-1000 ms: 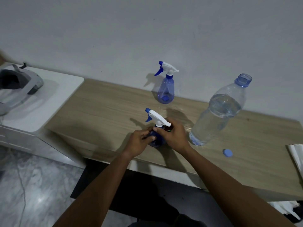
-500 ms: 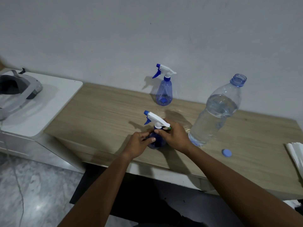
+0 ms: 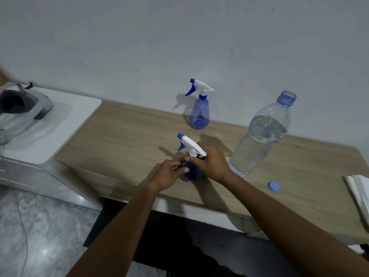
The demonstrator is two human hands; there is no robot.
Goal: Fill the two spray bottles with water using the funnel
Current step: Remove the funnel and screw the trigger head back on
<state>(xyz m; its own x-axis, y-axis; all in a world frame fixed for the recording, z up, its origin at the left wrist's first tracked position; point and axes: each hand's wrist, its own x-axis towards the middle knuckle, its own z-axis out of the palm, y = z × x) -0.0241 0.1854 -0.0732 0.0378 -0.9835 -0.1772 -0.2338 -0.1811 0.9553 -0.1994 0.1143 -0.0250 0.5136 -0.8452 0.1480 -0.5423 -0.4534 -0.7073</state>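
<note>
A blue spray bottle (image 3: 190,173) with a white trigger head stands near the table's front edge. My left hand (image 3: 170,173) grips its body from the left. My right hand (image 3: 211,163) is closed around its neck just under the trigger head; a small green bit shows below that hand. A second blue spray bottle (image 3: 199,114) with its head on stands by the wall, untouched. To the right stands a large clear water bottle (image 3: 259,140), uncapped and more than half full. Its blue cap (image 3: 274,186) lies on the wood. No funnel shows clearly.
The wooden table (image 3: 129,140) runs along a white wall. On a white cabinet (image 3: 65,124) at the left lies a grey headset (image 3: 22,106). White folded material (image 3: 359,188) rests at the table's right edge. Marble floor is below left.
Both hands have stayed on the near spray bottle, with only slight finger shifts at its neck. The view has drifted a little; nothing else moved.
</note>
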